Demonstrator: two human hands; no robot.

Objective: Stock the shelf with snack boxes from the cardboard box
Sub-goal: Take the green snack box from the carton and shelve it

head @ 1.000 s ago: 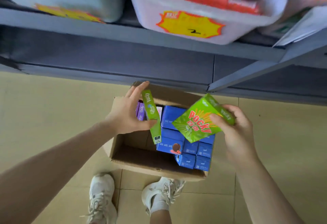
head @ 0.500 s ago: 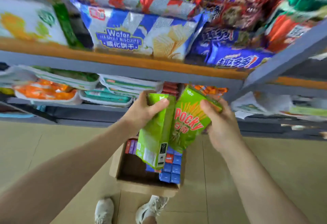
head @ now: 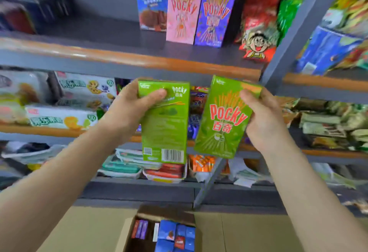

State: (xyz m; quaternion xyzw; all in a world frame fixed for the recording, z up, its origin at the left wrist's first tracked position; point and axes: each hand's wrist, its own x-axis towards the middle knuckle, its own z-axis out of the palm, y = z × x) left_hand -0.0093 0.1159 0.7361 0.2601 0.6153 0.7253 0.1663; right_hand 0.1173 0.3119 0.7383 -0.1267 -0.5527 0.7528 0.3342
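Note:
My left hand (head: pixel 129 110) grips a green Pocky box (head: pixel 166 130) by its top, back side with the barcode facing me. My right hand (head: pixel 262 118) grips a second green Pocky box (head: pixel 223 124), front side toward me. Both boxes are held upright side by side in front of the shelving, below the upper shelf (head: pixel 127 58). On that shelf stand a pink Pocky box (head: pixel 184 10), a purple Pocky box (head: pixel 216 12) and a blue snack box (head: pixel 152 8). The open cardboard box (head: pixel 127 229) sits on the floor below, holding several blue boxes (head: pixel 175 235) and a few purple ones.
A grey upright post (head: pixel 296 26) divides the shelving to the right of the Pocky boxes. Red and green snack bags (head: pixel 258 30) lean beside the purple box. Lower shelves hold biscuit packs (head: pixel 65 100) and trays. The upper shelf's left part holds dark packs (head: pixel 25 14).
My view swung up from the cardboard box on the floor to the shelves. Both hands lifted the two green boxes from the carton up to shelf height and turned them upright.

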